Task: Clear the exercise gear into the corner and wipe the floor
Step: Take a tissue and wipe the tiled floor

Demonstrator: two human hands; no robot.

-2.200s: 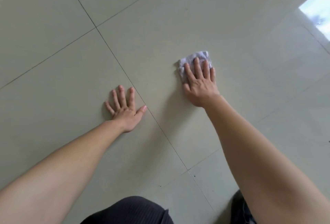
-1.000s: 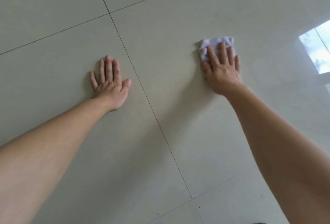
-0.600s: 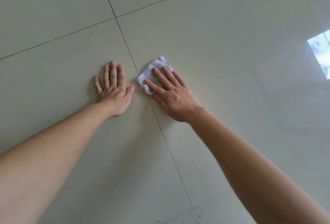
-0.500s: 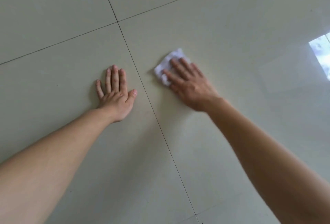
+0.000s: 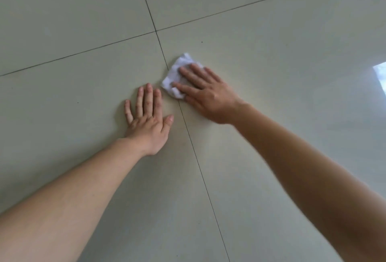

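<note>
Head view, looking down on a glossy pale grey-green tiled floor (image 5: 83, 31), with thin dark grout lines (image 5: 194, 151) crossing at about 12 o'clock from frame centre. Leans on the left hand (image 5: 148, 123), set palm down just left of the long grout line, fingers straight and slightly spread toward 12 o'clock, thumb angled out toward 1 o'clock, gripping nothing. Brings the bare left forearm in from 8 o'clock. Presses a small crumpled white cloth (image 5: 175, 73) against the tile with the right hand (image 5: 206, 94), fingers stretched out flat on top of it and pointing toward 10 o'clock, not curled round it; cannot tell how the thumb lies, tucked under the hand's near edge. Brings the bare right forearm in from 4 o'clock, blurred along its edges. Keeps the cloth at 5 o'clock from the grout crossing, lying across the long grout line, just beside the left fingertips at their 1 o'clock without touching them. At 3 o'clock on the frame edge, a bright window reflection (image 5: 380, 77) on the glossy tile.
</note>
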